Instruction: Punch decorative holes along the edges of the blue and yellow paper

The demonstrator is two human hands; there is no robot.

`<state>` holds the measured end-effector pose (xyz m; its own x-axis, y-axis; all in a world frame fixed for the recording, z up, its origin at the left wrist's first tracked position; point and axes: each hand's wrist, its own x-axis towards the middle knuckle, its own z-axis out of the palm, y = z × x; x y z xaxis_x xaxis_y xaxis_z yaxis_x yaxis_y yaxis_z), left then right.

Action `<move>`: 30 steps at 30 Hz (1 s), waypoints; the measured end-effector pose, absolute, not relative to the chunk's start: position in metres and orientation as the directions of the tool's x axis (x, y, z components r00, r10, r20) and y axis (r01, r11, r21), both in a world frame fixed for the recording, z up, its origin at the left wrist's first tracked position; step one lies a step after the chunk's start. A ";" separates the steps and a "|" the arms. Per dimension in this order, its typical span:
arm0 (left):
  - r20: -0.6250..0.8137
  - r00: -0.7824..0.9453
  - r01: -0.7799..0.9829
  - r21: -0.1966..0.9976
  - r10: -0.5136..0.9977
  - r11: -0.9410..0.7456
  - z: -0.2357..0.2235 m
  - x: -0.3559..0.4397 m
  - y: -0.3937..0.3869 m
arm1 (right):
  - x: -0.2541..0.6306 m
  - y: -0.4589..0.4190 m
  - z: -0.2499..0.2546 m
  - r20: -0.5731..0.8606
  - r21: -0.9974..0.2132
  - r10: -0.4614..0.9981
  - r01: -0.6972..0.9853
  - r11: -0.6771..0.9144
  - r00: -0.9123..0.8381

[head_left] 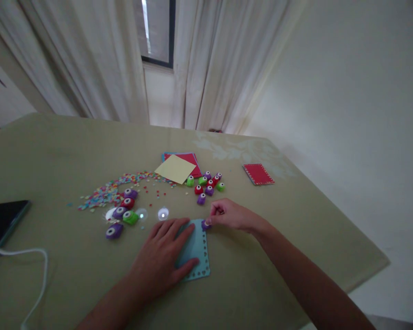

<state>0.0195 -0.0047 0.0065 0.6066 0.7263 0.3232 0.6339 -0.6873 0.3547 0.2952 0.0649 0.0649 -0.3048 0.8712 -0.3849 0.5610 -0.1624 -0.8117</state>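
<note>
A light blue sheet of paper (195,247) lies on the table, with small cut-out shapes along its right and lower edges. My left hand (165,252) rests flat on it, fingers spread, covering its left side. At the sheet's upper right corner sits a small purple paper punch (205,225), partly hidden by fingers. My right hand (227,214) pinches this punch between thumb and fingers. Beyond that hand stand several small purple, green and red punches (209,189). Larger punches (130,217) of the same colours cluster left of my left hand.
Colourful paper confetti (105,195) is scattered behind the larger punches. A yellow sheet (175,168) lies over red and blue sheets (192,160). Farther right is a red card (258,174) with a punched border. A dark tablet (3,224) and white cable (45,266) occupy the left.
</note>
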 end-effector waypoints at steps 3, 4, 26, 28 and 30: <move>0.308 0.613 0.634 0.358 0.727 -0.686 0.006 0.019 -0.004 | 0.306 0.071 0.067 -0.317 -0.810 0.923 0.568 -0.144 -0.219; 0.307 0.615 0.633 0.357 0.726 -0.687 0.006 0.019 -0.004 | 0.308 0.072 0.067 -0.282 -0.810 0.944 0.570 -0.138 -0.172; 0.313 0.241 0.967 -0.001 0.919 -0.253 0.048 -0.040 0.019 | 0.269 0.029 0.037 0.084 -0.903 0.996 0.423 0.076 0.000; 0.302 0.284 0.942 0.090 0.910 -0.323 0.038 -0.041 0.023 | 0.269 0.028 0.038 0.083 -0.910 0.997 0.408 0.078 -0.005; 0.312 0.297 0.918 0.168 0.903 -0.360 0.029 -0.039 0.027 | 0.268 0.025 0.040 0.078 -0.915 0.997 0.397 0.074 -0.005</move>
